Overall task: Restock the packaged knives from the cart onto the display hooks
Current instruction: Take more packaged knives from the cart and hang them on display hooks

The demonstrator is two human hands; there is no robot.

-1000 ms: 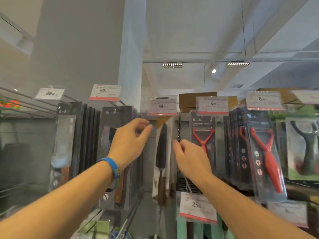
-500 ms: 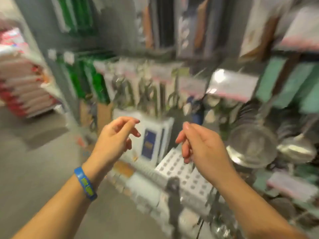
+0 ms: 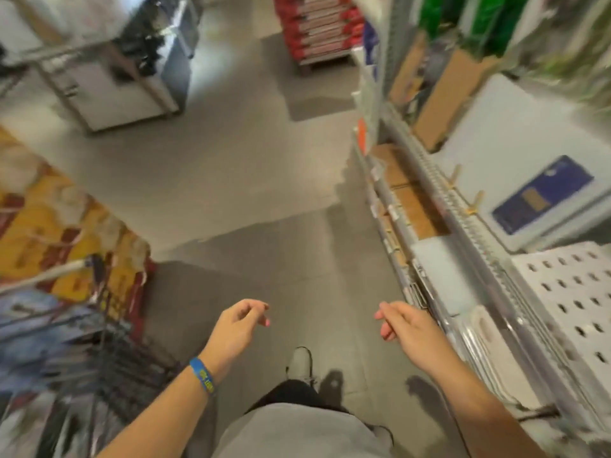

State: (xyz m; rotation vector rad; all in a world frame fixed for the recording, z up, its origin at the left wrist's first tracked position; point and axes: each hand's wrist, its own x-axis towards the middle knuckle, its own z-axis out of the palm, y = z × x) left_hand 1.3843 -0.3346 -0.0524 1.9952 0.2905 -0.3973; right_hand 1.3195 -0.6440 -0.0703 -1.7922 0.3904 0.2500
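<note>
Grey floor (image 3: 264, 180), left hand (image 3: 236, 328), right hand (image 3: 405, 328) empty

From my feed the aisle is evenly and brightly lit from overhead. Soft shadows fall on the floor (image 3: 264, 200) just below both hands, beside the shoe (image 3: 300, 361). My left hand (image 3: 236, 328) and right hand (image 3: 408, 328) read fairly sharp, but the cart (image 3: 99, 325) beside the left hand and the shelves (image 3: 496, 259) beside the right are smeared by motion blur. The wide lens bends straight lines toward the edges.

blue wristband (image 3: 203, 375), grey top (image 3: 297, 431)
</note>
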